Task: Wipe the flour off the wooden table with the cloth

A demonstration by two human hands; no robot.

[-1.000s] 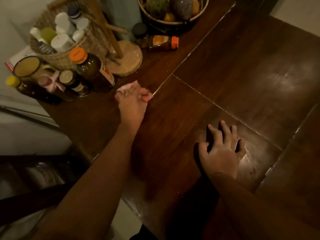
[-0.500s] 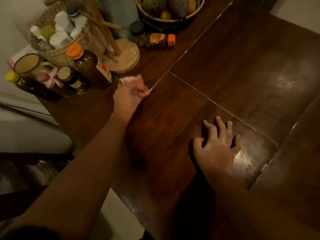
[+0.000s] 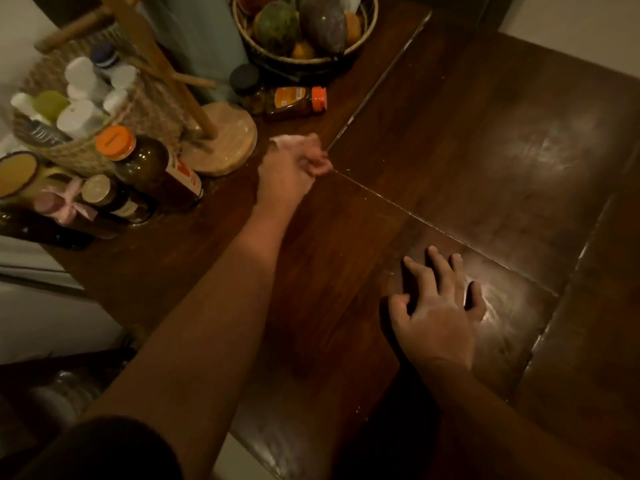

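My left hand (image 3: 291,168) is stretched out over the dark wooden table (image 3: 450,161) and grips a bunched pink cloth (image 3: 289,141), pressed down where two seams of the tabletop meet. Only a small edge of the cloth shows past my fingers. My right hand (image 3: 438,303) lies flat on the table nearer to me, fingers spread. A pale smear of flour (image 3: 498,299) shows just right of that hand, and a fainter dusty patch (image 3: 554,147) lies at the far right. Thin white lines of flour sit in the seams.
Just left of the cloth stands a round wooden stand base (image 3: 225,140). Brown bottles (image 3: 152,168), jars and a woven basket (image 3: 86,140) of white containers crowd the back left. A fruit basket (image 3: 304,26) and a lying orange-capped jar (image 3: 298,100) sit at the back.
My left hand with the cloth has slid a little farther along the table toward the seam corner. My right hand stays flat in the same spot.
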